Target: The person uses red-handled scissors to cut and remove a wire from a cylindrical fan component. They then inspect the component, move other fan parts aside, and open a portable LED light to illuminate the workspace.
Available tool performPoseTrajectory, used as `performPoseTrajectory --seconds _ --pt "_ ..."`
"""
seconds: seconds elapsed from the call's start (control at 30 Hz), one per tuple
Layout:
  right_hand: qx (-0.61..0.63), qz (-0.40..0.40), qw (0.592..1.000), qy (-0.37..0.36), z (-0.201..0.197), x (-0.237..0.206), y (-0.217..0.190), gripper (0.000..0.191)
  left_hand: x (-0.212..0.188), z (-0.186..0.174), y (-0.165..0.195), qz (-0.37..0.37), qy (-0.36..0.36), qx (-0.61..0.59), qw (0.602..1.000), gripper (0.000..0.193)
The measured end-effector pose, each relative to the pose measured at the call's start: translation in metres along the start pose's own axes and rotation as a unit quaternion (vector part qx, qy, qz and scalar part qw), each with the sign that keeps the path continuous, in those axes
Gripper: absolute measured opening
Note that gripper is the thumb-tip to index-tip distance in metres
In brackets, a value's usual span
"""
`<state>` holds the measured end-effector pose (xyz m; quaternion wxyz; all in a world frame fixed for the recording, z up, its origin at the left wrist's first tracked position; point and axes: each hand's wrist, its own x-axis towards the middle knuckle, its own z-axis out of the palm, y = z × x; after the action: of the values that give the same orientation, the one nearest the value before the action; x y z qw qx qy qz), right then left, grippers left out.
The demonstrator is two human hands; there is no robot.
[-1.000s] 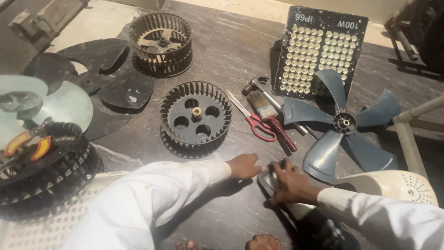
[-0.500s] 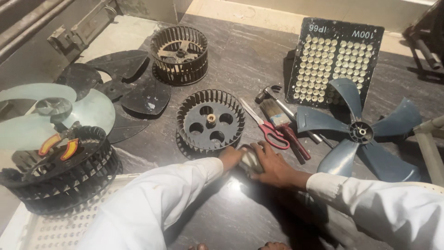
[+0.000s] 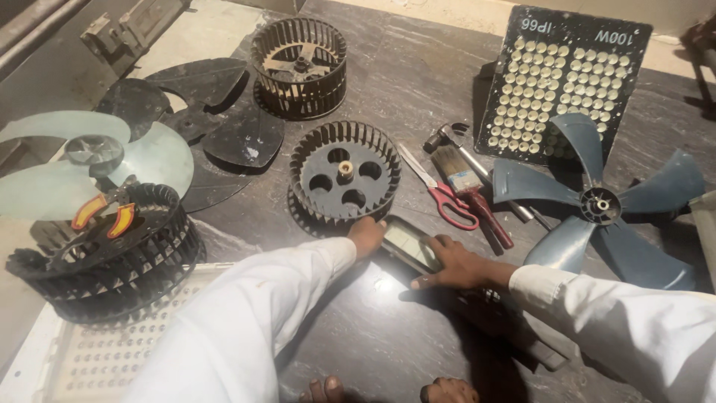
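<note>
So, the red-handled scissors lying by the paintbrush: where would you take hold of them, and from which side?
Probably at the red loop handles, coming from above on the near side. The scissors lie flat on the table with the blades pointing away and the loops toward the person. The paintbrush sits close on their right, so the left side of the loops looks freer for fingers.

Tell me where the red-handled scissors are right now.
In the head view, the red-handled scissors lie on the dark table, right of the black blower wheel and beside the paintbrush, just above the right hand.
</note>
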<state>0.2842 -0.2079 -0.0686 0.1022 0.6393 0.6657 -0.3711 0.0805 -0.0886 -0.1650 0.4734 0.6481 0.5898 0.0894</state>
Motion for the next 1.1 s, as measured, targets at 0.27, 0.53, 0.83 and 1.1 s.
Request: performPoseTrajectory --seconds 0.27,0.53,0.83,1.1 --pt "0.059 0.020 0.998 -0.027 -0.017 0.006 -0.011 0.141 0.024 -0.066 -0.006 0.000 0.078 0.061 0.995 0.046" --pt "-0.119 0.033 0.989 0.081 -0.026 0.011 -0.050 0.134 -0.068 -0.154 0.003 0.373 0.152 0.386 0.830 0.045" --pt "-0.250 -0.049 0.964 0.077 -0.060 0.008 -0.047 0.138 -0.059 -0.198 -0.011 0.277 0.145 0.533 0.786 0.064" --pt "-0.219 -0.109 0.957 0.154 -0.044 0.014 0.000 0.122 -0.055 -0.241 -0.040 0.319 0.127 0.660 0.669 0.070"
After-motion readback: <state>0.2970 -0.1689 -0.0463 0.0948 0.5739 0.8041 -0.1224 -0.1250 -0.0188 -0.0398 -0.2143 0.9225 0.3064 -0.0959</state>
